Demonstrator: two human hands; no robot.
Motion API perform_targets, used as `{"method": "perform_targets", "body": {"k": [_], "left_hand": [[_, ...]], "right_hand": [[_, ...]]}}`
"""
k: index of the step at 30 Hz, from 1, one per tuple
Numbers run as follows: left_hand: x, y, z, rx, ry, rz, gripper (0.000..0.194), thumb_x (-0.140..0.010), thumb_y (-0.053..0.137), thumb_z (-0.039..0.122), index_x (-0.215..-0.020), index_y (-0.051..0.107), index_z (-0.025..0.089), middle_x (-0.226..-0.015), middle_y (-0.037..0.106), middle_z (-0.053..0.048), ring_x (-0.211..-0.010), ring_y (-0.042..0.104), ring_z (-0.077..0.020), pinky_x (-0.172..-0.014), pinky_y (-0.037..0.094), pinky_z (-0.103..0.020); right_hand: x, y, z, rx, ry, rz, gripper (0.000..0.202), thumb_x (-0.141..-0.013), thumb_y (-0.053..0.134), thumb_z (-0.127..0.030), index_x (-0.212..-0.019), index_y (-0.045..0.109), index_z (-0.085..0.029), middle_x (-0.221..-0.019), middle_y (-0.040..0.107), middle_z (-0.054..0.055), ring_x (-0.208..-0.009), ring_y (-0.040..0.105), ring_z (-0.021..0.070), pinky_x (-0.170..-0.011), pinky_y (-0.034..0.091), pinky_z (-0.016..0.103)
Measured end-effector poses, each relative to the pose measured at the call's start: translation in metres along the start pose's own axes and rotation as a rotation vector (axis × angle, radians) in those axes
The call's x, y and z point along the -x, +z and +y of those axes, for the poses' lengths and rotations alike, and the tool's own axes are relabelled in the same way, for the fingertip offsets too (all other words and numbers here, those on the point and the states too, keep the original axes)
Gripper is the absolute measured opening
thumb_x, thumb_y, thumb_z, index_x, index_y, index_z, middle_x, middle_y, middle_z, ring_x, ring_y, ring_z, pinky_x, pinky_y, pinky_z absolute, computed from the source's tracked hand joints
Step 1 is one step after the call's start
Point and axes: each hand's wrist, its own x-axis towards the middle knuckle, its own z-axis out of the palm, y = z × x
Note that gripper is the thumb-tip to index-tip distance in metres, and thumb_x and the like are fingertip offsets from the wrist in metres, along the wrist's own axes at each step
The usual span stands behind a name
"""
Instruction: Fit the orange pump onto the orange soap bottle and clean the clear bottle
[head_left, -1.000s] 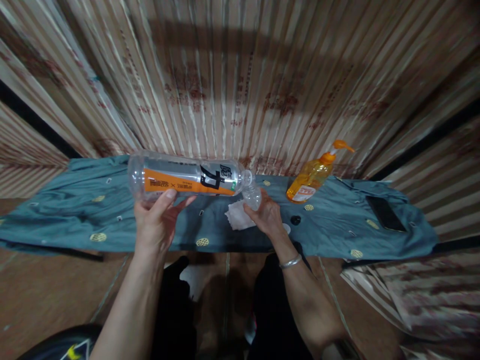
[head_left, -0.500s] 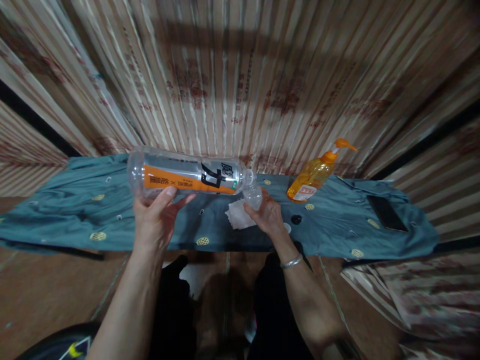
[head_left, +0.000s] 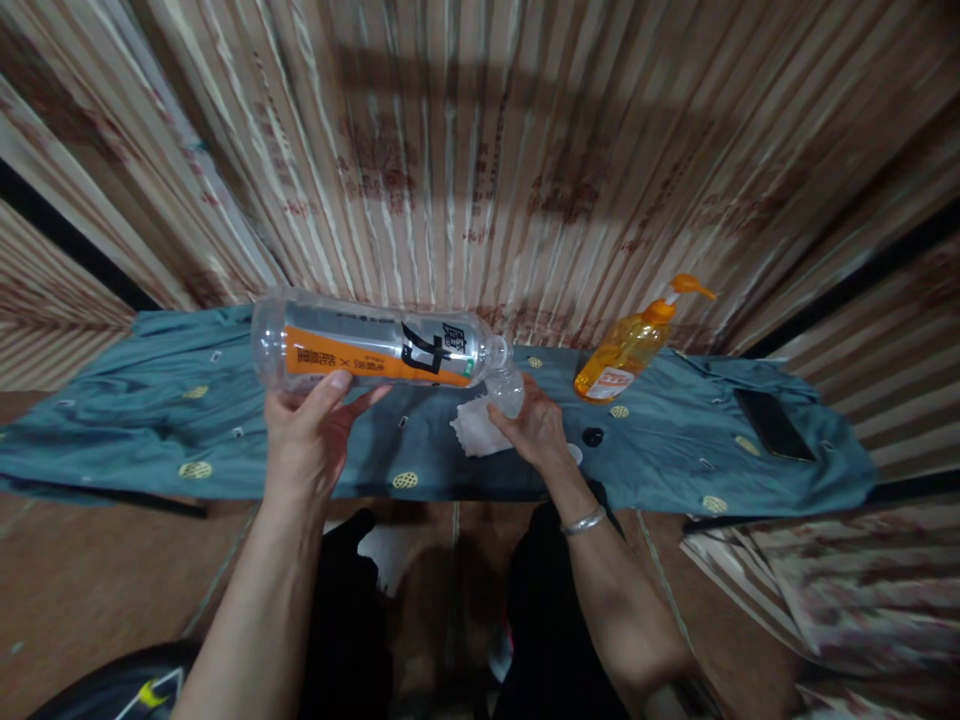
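Note:
My left hand [head_left: 315,430] grips a large clear plastic bottle [head_left: 367,345] with an orange and grey label from below. The bottle lies nearly level, its neck to the right. Its mouth meets the opening of a small clear plastic container [head_left: 507,388], perhaps a cup or small bottle. Around that container my right hand [head_left: 534,425] is closed; a silver bangle circles the wrist. Whether liquid runs between the two cannot be made out. Beneath them a white tissue [head_left: 480,428] lies on the cloth, partly behind the right hand.
On the teal cloth-covered table [head_left: 165,400] stands an orange pump bottle [head_left: 622,345]. A black cap [head_left: 592,437] and a white round piece [head_left: 575,454] lie near my right wrist. Farther right is a black phone [head_left: 774,425]. A patterned curtain [head_left: 480,150] hangs behind.
The large bottle's base has shifted very slightly left and up, and its label has turned a little. Both hands keep their holds.

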Motion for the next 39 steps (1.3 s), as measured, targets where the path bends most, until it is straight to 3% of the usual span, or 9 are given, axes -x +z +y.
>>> {"method": "perform_targets", "body": {"k": [13,26,39], "left_hand": [[-0.0008,-0.005,-0.006,0.007,0.026,-0.033,0.043,-0.055,0.094,0.036,-0.094,0.075,0.032,-0.095,0.075,0.001,-0.087,0.072,-0.0224,-0.066,0.067,-0.037],[-0.0012,0.004,-0.0047,0.079,-0.009,0.049,0.056,-0.039,0.1,0.035,-0.087,0.074,0.024,-0.086,0.075,0.001,-0.081,0.072,-0.0193,-0.062,0.066,-0.032],[-0.0021,0.0002,-0.0066,0.087,0.014,0.017,0.059,-0.046,0.099,0.032,-0.098,0.072,0.026,-0.085,0.074,0.001,-0.078,0.073,-0.0195,-0.068,0.067,-0.037]], "right_hand": [[0.0006,-0.0012,0.0006,0.006,-0.003,-0.006,0.061,-0.084,0.07,-0.035,-0.137,0.054,-0.008,-0.115,0.078,0.019,-0.107,0.075,0.0326,-0.093,0.058,0.041],[0.0008,0.0008,0.0034,0.014,-0.001,-0.005,0.064,-0.085,0.07,-0.036,-0.139,0.052,-0.006,-0.113,0.077,0.02,-0.107,0.075,0.0334,-0.093,0.058,0.041],[0.0007,0.0027,0.0041,0.024,-0.005,0.001,0.064,-0.085,0.07,-0.037,-0.138,0.052,-0.005,-0.112,0.078,0.021,-0.104,0.076,0.034,-0.092,0.059,0.043]]}}
